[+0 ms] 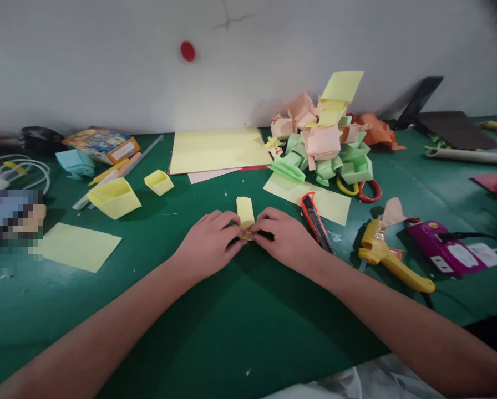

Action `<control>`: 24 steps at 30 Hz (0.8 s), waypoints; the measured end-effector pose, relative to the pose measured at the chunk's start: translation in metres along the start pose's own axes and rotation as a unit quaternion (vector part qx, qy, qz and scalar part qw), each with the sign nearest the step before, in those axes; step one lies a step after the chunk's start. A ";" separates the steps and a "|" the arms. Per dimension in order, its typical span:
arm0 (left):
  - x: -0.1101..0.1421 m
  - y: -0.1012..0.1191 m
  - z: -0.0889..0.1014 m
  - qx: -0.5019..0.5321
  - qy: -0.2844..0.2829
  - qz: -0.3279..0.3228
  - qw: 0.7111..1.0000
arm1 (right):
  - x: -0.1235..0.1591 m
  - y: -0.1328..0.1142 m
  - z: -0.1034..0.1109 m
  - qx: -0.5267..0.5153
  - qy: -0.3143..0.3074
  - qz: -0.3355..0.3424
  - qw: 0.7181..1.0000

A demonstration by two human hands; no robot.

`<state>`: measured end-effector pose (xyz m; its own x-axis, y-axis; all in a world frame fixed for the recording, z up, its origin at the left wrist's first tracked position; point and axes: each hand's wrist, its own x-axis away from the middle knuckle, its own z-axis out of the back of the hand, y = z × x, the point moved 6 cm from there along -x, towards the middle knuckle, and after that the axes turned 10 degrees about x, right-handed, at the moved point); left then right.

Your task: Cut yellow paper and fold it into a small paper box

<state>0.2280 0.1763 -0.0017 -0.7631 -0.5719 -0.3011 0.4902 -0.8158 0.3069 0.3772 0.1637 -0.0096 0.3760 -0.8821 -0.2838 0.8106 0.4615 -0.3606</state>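
Note:
A narrow folded piece of yellow paper [245, 210] stands out from between my fingertips at the middle of the green table. My left hand [211, 241] pinches its near end from the left. From the right, my right hand [284, 238] pinches the same end, fingertips almost meeting the left ones. The fingers partly hide the near end of the paper. Just beyond my right hand lies a red and black utility knife [315, 221], partly over a flat yellow sheet [329, 200]. Two small folded yellow paper boxes, a larger one [114, 198] and a smaller one [159, 182], sit to the left.
Folded pink, green and yellow paper pieces [323, 144] pile up at the back right, with scissors [370, 191] below. A yellow glue gun [392, 263] and purple power strip [448, 249] with cords lie right. Yellow sheets [219, 151] lie against the wall; another sheet [80, 246] lies left.

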 end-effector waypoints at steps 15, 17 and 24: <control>0.003 0.006 0.011 0.009 0.071 -0.033 0.997 | 0.007 -0.013 0.011 0.029 0.001 0.062 0.998; 0.001 0.011 0.026 0.092 0.081 -0.008 0.992 | 0.009 -0.016 0.024 -0.062 0.036 0.056 0.996; 0.003 0.031 0.066 0.270 0.027 0.189 0.944 | 0.018 -0.019 0.034 -0.336 0.041 -0.070 0.938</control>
<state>0.2131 0.1553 0.0665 -0.5469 -0.8285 -0.1204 0.4252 -0.3988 0.8125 0.3839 0.1361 0.0228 0.2284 -0.9409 -0.2499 0.3726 0.3216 -0.8705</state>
